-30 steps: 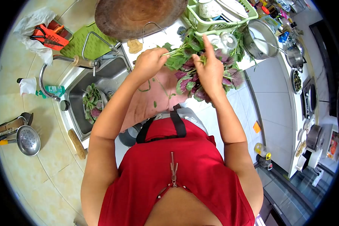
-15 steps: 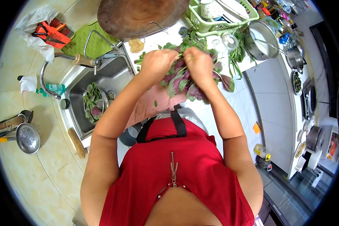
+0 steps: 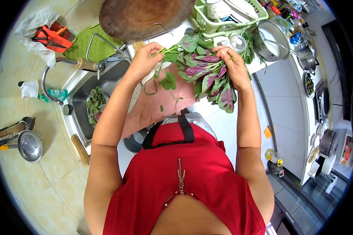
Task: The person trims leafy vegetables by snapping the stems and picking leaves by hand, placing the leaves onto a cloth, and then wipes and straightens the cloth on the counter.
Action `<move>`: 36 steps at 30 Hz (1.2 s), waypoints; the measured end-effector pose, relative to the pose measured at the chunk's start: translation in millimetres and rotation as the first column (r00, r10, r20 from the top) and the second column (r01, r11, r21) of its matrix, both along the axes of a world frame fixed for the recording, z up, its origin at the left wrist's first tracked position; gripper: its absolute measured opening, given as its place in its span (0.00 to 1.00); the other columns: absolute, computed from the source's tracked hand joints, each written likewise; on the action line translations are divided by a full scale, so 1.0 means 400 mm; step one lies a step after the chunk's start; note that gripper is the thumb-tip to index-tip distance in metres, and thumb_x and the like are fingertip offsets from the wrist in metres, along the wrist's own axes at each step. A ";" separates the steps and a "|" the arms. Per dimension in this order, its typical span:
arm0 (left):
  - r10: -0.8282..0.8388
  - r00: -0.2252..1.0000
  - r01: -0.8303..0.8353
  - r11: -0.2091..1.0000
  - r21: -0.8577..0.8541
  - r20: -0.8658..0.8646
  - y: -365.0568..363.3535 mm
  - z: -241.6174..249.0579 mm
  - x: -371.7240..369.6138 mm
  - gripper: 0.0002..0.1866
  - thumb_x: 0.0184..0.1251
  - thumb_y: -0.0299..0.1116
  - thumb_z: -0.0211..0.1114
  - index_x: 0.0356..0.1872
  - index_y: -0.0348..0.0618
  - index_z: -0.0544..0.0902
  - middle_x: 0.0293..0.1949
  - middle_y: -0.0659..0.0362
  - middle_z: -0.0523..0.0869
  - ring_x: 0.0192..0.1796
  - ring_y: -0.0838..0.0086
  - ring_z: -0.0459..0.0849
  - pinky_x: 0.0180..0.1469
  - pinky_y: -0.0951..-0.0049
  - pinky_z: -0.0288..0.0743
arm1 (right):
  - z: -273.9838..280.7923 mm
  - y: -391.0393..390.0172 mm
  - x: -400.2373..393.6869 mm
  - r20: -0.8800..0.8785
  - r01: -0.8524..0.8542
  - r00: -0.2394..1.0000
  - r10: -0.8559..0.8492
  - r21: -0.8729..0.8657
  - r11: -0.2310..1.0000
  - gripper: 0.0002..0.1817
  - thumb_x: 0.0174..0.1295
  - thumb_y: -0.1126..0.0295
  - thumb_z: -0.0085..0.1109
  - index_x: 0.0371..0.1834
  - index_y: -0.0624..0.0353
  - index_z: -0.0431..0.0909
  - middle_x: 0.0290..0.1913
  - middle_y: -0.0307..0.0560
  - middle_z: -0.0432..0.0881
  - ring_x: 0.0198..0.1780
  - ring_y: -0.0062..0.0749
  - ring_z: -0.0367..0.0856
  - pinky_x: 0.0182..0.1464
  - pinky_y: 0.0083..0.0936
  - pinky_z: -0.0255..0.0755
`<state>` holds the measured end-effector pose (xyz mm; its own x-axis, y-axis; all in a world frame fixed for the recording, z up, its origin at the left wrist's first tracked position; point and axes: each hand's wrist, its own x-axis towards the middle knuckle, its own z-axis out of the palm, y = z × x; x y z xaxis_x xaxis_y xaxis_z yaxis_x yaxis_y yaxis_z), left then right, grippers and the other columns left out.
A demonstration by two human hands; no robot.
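My right hand (image 3: 234, 65) is closed around a bunch of amaranth greens (image 3: 208, 72), whose purple-centred green leaves fan out to the left and downward. Pinched between the fingers of my left hand (image 3: 146, 60) are the thin pale stems of an amaranth sprig (image 3: 187, 44), its green leaves reaching right toward the bunch. Below, a few loose green leaves (image 3: 168, 81) dangle or lie over a pink cloth (image 3: 157, 105). More amaranth (image 3: 94, 102) sits in the metal sink (image 3: 76, 94) at left, partly hidden by my left forearm.
A large round wooden board (image 3: 145, 17) stands behind the counter. To the right are a green dish basket (image 3: 210, 27), a glass lid (image 3: 237, 42) and a metal pot (image 3: 267, 43). The faucet (image 3: 47, 74) arches beside the sink. A stove (image 3: 321, 102) stands far right.
My hands have moved apart, left hand leftward and right hand rightward. The sprig has separated from the bunch, and the bunch is lifted and turned. Loose leaves now hang below.
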<state>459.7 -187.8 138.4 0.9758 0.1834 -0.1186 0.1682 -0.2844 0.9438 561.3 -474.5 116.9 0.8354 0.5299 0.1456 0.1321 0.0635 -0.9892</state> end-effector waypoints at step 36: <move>0.156 0.986 -0.154 0.987 0.039 -0.059 0.009 -0.176 -0.135 0.07 0.70 0.34 0.60 0.40 0.40 0.80 0.25 0.64 0.79 0.25 0.83 0.74 0.28 0.78 0.66 | -0.005 -0.405 -0.012 -0.192 0.538 0.815 -0.547 -0.100 0.837 0.12 0.69 0.65 0.54 0.46 0.62 0.79 0.40 0.38 0.81 0.42 0.19 0.78 0.45 0.17 0.71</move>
<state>405.7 -184.2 67.8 0.9263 0.3368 -0.1690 0.2705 -0.2821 0.9205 556.4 -636.4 114.9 0.9973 -0.0170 -0.0714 -0.0714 0.0021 -0.9974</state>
